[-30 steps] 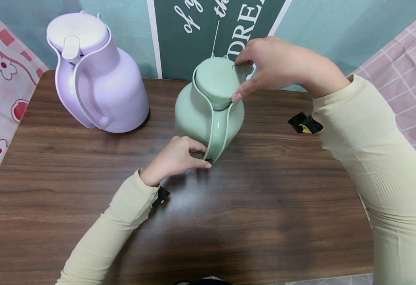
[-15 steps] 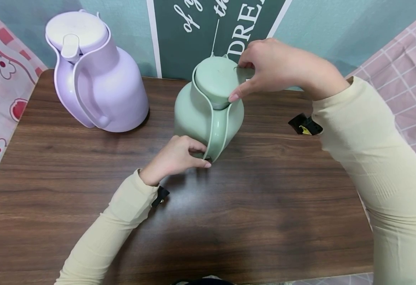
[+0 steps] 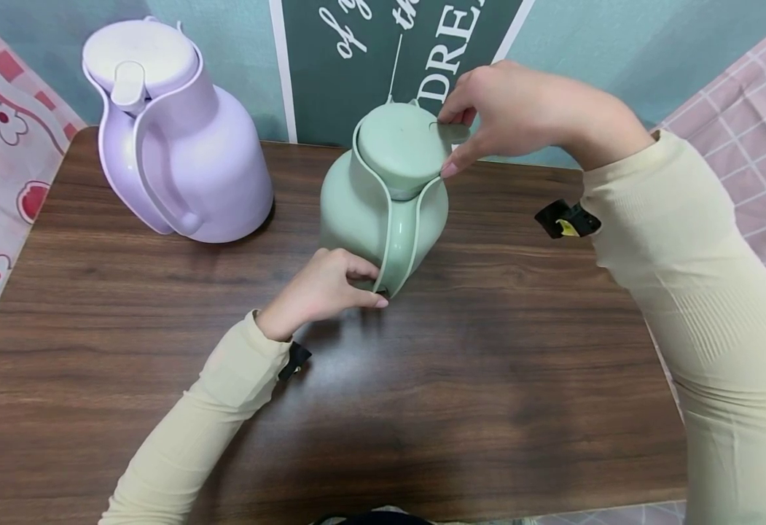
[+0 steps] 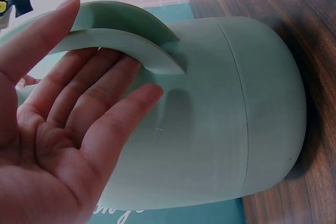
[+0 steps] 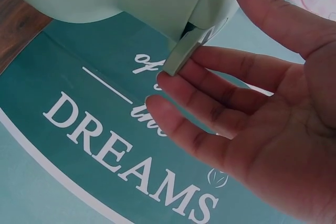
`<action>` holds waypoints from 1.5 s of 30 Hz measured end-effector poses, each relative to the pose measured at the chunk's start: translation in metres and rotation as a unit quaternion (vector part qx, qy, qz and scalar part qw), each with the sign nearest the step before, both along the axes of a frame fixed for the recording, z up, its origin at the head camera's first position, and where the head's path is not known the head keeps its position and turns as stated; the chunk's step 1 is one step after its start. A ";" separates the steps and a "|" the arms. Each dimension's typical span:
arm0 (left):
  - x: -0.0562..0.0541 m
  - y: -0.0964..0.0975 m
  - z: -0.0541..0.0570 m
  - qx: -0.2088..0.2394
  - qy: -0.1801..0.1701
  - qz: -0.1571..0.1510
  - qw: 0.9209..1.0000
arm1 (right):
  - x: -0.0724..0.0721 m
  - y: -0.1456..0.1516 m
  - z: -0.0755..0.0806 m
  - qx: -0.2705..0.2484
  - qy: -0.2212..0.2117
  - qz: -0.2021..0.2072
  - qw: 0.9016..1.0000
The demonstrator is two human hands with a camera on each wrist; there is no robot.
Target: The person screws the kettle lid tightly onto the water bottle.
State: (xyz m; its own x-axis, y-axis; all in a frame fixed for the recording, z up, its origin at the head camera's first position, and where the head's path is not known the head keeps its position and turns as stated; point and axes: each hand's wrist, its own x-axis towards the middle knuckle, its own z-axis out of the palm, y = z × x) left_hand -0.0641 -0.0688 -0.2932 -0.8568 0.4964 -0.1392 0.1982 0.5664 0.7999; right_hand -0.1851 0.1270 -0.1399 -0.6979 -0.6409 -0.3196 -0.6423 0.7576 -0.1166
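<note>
A pale green thermos jug (image 3: 350, 208) stands upright on the table, its handle (image 3: 401, 244) towards me. My left hand (image 3: 322, 286) grips the lower part of that handle; in the left wrist view several fingers pass behind the handle (image 4: 121, 40) and the thumb lies across it. My right hand (image 3: 514, 109) is at the right side of the round lid (image 3: 399, 142), thumb by the rim and fingers at a small tab. In the right wrist view fingertips touch that green tab (image 5: 182, 56), which sticks out from the lid. The thumb's contact there is out of frame.
A lavender thermos jug (image 3: 235, 160) with a white lid stands to the left on the brown wooden table (image 3: 487, 408). Behind the jugs hangs a teal cloth (image 3: 350, 87) with white lettering. A pink checked cloth (image 3: 750, 138) lies along the right side.
My right thumb has slid a little right along the lid's rim, and the right wrist has shifted slightly right. The left hand and green jug have stayed in place.
</note>
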 end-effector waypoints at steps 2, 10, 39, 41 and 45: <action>0.000 0.000 0.000 -0.001 0.000 -0.001 1.000 | -0.001 0.000 0.001 -0.002 -0.002 -0.004 1.000; 0.000 0.000 0.000 0.000 -0.002 0.000 1.000 | 0.002 0.000 0.001 -0.019 0.003 -0.034 0.999; -0.001 0.000 -0.002 0.001 0.002 -0.001 1.000 | 0.026 -0.009 0.005 -0.016 -0.040 -0.133 0.990; -0.001 0.000 -0.002 0.001 0.000 0.000 1.000 | 0.025 -0.008 0.005 -0.019 -0.046 -0.126 0.991; -0.001 0.000 -0.001 0.001 -0.004 0.001 1.000 | 0.022 -0.002 0.005 -0.010 -0.047 -0.092 0.995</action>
